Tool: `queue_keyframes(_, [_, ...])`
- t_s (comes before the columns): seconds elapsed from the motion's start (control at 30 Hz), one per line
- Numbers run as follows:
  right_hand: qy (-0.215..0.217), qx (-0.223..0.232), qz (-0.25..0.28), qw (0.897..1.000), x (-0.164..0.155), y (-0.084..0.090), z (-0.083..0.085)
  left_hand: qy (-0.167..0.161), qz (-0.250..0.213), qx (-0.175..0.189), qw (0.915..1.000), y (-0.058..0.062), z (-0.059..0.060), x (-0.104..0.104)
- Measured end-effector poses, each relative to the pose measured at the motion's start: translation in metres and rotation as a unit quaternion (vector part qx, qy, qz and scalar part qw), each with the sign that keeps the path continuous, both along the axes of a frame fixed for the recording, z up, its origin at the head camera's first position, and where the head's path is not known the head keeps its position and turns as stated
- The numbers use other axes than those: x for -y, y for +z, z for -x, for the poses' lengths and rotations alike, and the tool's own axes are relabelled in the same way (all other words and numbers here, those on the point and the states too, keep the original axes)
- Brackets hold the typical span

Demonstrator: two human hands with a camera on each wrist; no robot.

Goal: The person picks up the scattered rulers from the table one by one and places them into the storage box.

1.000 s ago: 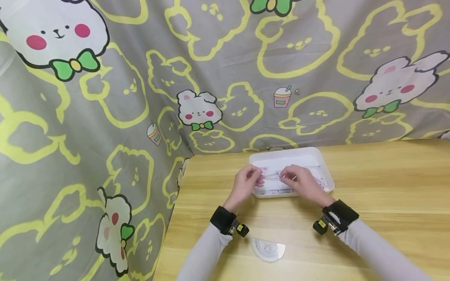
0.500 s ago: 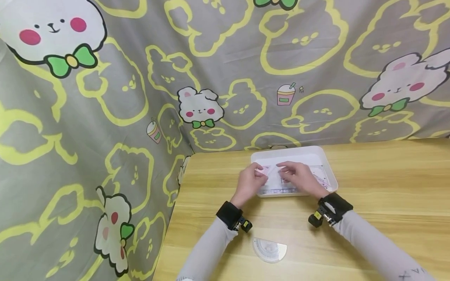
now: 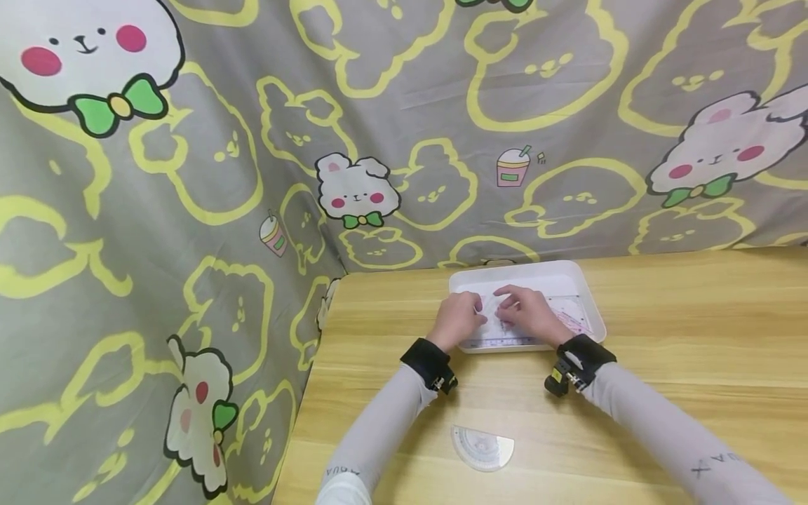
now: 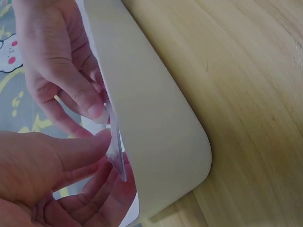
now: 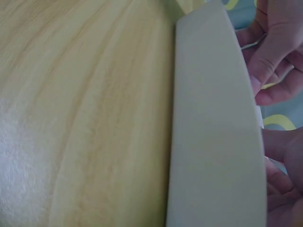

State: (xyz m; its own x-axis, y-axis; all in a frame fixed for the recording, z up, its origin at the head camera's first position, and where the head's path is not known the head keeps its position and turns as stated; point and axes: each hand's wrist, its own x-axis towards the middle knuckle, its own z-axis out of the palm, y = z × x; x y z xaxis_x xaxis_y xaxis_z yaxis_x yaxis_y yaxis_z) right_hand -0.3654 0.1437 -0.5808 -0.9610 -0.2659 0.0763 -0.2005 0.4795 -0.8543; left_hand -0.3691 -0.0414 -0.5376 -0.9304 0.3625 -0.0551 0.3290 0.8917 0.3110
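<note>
Both hands work low over a white tray (image 3: 562,275). In the left wrist view my left hand (image 4: 71,165) pinches a clear plastic set square (image 4: 116,153) between thumb and fingers, its pointed corner hanging down just inside the tray wall. My right hand (image 3: 530,313) holds the upper part of the same piece, its thumb pressed at the edge. In the head view my left hand (image 3: 457,319) comes over the tray's left side. A ruler (image 3: 505,342) with blue markings lies along the tray's front, and a pink-marked clear piece (image 3: 574,319) lies at its right.
A clear protractor (image 3: 482,449) lies on the wooden table (image 3: 694,337) between the forearms. A grey patterned curtain (image 3: 442,105) hangs behind the table and along its left side. In the right wrist view the tray wall (image 5: 218,123) hides part of both hands.
My left hand has turned inward and forward, and the wrists have come closer together. My right hand has shifted slightly to the left. The tray and the protractor stay in place.
</note>
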Motion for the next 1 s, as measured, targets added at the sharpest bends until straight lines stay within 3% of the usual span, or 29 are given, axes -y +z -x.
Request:
queue_keyframes(0.33, [-0.017,-0.042,-0.066,0.997,0.008,-0.005,0.000,0.007,-0.019,0.009,0.9998,-0.005,0.004,0.004])
queue_keyframes(0.57, [-0.024,-0.047,-0.068,0.996,0.011,-0.005,-0.003,0.004,0.004,-0.008,1.0000,-0.011,0.004,0.000])
queue_keyframes(0.8, [-0.060,-0.059,-0.070,0.994,0.005,-0.002,-0.004,0.002,0.048,-0.039,0.9981,-0.015,-0.002,-0.005])
queue_keyframes(1.0, [-0.048,-0.048,-0.081,0.994,-0.003,-0.001,-0.006,0.001,0.057,-0.041,0.9975,-0.014,-0.005,-0.008])
